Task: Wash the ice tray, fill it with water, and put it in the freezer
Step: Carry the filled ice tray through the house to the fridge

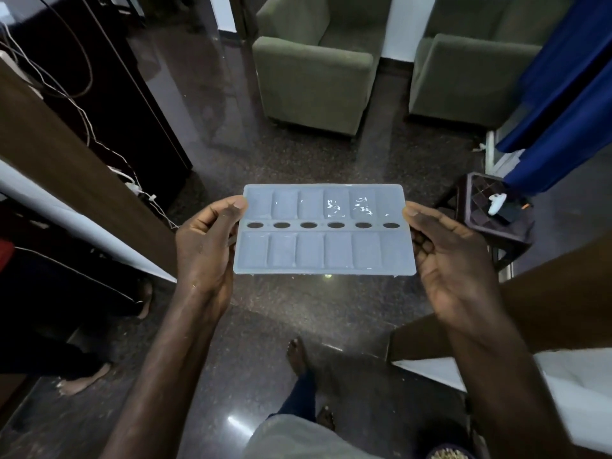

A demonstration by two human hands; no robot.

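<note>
With the left hand and right hand each gripping a short end of the pale ice tray, held level above the dark floor with water glinting in its cells, this looks like the carry to the freezer, which calls for slow, level steps.

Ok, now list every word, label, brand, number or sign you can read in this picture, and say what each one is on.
No text can be read anywhere in this view.
The ice tray shows no brand, word or number, only bright glints on its far row.
The white gadget on the dark stool is too small to show any marking.
</note>
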